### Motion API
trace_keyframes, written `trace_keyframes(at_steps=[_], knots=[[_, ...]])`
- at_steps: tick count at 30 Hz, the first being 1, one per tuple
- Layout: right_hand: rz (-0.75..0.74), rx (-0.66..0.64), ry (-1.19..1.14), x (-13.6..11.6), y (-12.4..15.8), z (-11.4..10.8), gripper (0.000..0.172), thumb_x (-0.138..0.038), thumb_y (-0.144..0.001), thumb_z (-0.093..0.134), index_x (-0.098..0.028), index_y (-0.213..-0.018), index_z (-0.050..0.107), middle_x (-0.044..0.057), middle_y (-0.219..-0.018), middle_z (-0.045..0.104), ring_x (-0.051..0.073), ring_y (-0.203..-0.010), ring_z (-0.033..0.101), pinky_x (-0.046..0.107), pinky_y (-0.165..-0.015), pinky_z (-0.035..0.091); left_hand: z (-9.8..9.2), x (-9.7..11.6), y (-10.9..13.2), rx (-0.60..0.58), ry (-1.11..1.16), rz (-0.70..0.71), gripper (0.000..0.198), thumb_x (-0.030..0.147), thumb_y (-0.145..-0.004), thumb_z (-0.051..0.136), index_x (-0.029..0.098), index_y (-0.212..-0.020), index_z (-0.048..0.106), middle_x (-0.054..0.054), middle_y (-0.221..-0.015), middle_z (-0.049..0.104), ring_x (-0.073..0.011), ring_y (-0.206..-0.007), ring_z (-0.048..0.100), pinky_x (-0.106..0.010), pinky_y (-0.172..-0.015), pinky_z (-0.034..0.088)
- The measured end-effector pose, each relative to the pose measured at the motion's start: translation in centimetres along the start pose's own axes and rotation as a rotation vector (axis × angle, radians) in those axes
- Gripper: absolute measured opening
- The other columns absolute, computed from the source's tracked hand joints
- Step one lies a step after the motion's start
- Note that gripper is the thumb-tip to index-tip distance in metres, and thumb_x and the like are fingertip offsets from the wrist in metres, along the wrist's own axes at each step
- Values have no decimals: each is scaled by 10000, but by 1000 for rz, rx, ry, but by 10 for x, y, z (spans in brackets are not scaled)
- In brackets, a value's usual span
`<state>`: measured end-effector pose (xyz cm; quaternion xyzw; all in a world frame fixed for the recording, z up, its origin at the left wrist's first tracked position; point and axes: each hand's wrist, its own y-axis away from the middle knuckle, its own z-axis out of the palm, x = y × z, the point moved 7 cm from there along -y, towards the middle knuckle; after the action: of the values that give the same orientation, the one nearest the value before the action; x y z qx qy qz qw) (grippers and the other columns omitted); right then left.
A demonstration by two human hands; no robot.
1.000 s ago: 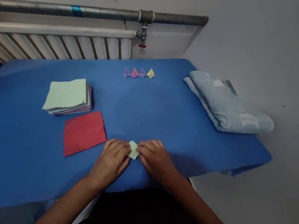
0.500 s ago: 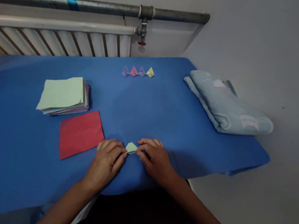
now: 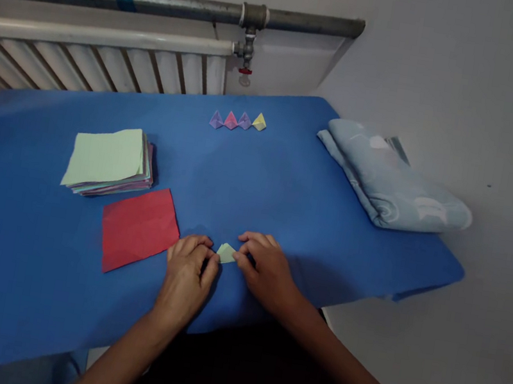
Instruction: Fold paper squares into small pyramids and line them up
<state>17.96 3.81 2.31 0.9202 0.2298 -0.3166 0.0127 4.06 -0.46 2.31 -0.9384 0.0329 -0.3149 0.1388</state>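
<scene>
A small piece of folded pale green paper (image 3: 226, 253) lies near the front edge of the blue-covered surface, between my two hands. My left hand (image 3: 189, 266) pinches its left corner, thumb and fingertips together. On the opposite corner, the thumb and forefinger of my right hand (image 3: 263, 266) grip the paper. Just left of my left hand is a flat sheet of red paper (image 3: 138, 230), its right edge close to my knuckles. Farther back stands a row of several small folded paper pieces (image 3: 231, 120) in purple, pink and yellow.
A stack of coloured paper (image 3: 106, 158), pale green on top, sits at the left. At the right lies a folded light blue cloth (image 3: 394, 181) against the wall. A radiator (image 3: 134, 69) and a metal pipe (image 3: 178, 8) with a valve run behind the blue cover (image 3: 258, 179).
My left thumb has shifted up onto the green paper's left corner. The right hand keeps its hold with a slight finger movement. The whole view has tilted a little.
</scene>
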Motion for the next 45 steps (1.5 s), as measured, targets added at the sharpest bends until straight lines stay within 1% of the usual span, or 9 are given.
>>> trace_keyframes(at_steps=[6,12,17,24,27,35,40,45], knots=[[15,-5,25,-2,-1,1,162,-207,-900,552,-191,-746,600,71,-1086,663,208,-985,574,388,-894,424,1,2,1,3,-1,-16,133,233,-899,515,202,-845,633,-58,-1017,648,-235,-985,565,-433,-873,426],[37,-20,17,-1,-2,2,144,-199,-888,566,-179,-754,613,79,-1100,656,212,-995,569,396,-904,420,2,1,0,19,-27,-34,148,214,-892,519,190,-778,611,-65,-1011,648,-240,-985,572,-433,-872,431],[21,-4,27,-2,-2,2,162,-220,-894,556,-182,-745,607,80,-1087,658,213,-977,570,397,-888,423,2,1,1,50,-26,-27,129,202,-889,531,190,-777,593,-68,-1003,642,-238,-974,570,-437,-870,432],[25,-12,75,-2,-3,4,154,-219,-884,570,-185,-735,590,79,-1075,659,214,-968,574,385,-878,426,3,1,1,59,-27,-26,136,204,-890,534,187,-759,568,-77,-1004,631,-242,-987,560,-445,-876,431],[17,5,76,-3,-3,3,174,-231,-894,552,-190,-727,582,81,-1067,657,216,-955,573,395,-870,427,3,0,2,75,-24,-14,129,217,-892,536,194,-768,564,-74,-1001,627,-240,-978,559,-449,-868,431],[8,27,48,-2,-1,3,174,-219,-889,564,-187,-719,566,86,-1065,657,231,-962,569,415,-870,423,1,-3,6,61,-8,-15,117,233,-879,569,192,-769,561,-76,-1017,626,-246,-997,555,-448,-865,430],[9,15,69,-2,-1,3,176,-231,-893,555,-189,-723,571,91,-1052,656,225,-956,576,410,-865,429,0,-4,5,60,-4,-2,133,244,-876,575,196,-753,572,-75,-1025,634,-245,-995,561,-459,-877,430],[4,24,71,-3,-1,3,178,-242,-901,541,-191,-733,575,92,-1061,656,224,-943,575,409,-861,431,-3,-8,5,44,44,-16,73,254,-873,580,209,-820,600,-67,-1074,631,-243,-1022,559,-463,-891,427]])
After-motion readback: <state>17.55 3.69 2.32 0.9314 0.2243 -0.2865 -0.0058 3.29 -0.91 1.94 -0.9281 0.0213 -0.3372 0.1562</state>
